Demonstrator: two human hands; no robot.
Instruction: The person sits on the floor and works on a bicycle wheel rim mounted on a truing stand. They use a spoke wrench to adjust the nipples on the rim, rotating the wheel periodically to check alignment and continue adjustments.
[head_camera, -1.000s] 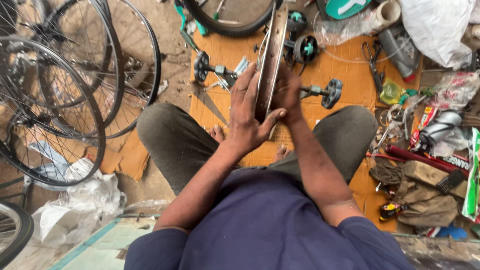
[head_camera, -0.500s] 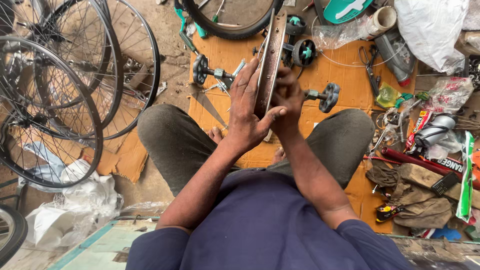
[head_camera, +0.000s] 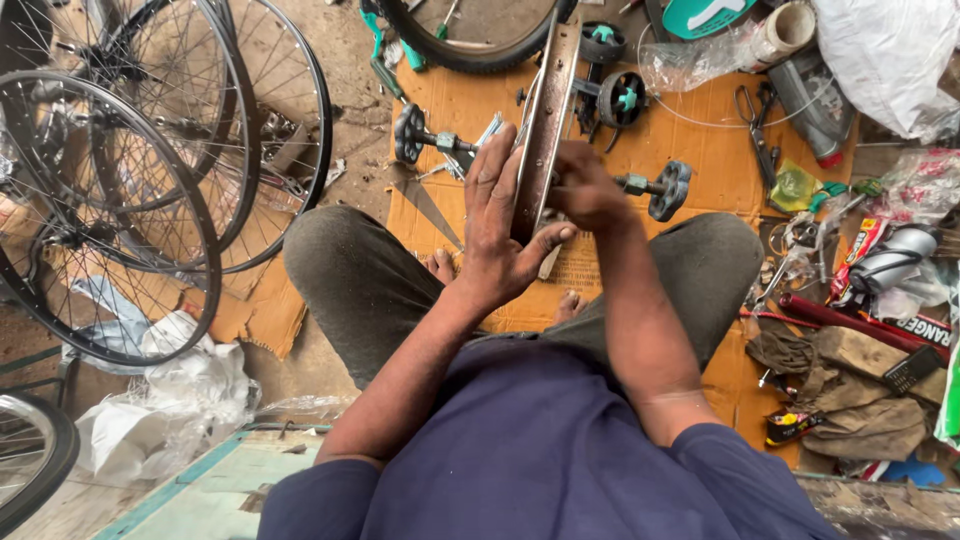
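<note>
I sit over a sheet of orange cardboard (head_camera: 700, 130) and hold a bare metal wheel rim (head_camera: 548, 100) upright, seen edge-on, between my knees. My left hand (head_camera: 495, 225) lies flat against the rim's left side, thumb hooked under its lower edge. My right hand (head_camera: 585, 188) is closed against the rim's right side; whether it holds a small part or tool is hidden. Small black wheels on axles (head_camera: 668, 188) lie on the cardboard just beyond my hands.
Several spoked bicycle wheels (head_camera: 120, 200) lean at the left. A black tyre (head_camera: 450, 50) lies at the top. Scissors (head_camera: 755, 125), rags, packets and a red-handled tool (head_camera: 840, 320) clutter the right. Crumpled plastic (head_camera: 170, 400) sits at the lower left.
The rim and both hands stay almost where they were. The camera has shifted slightly, and my right hand's fingers have worked a little along the rim's side.
</note>
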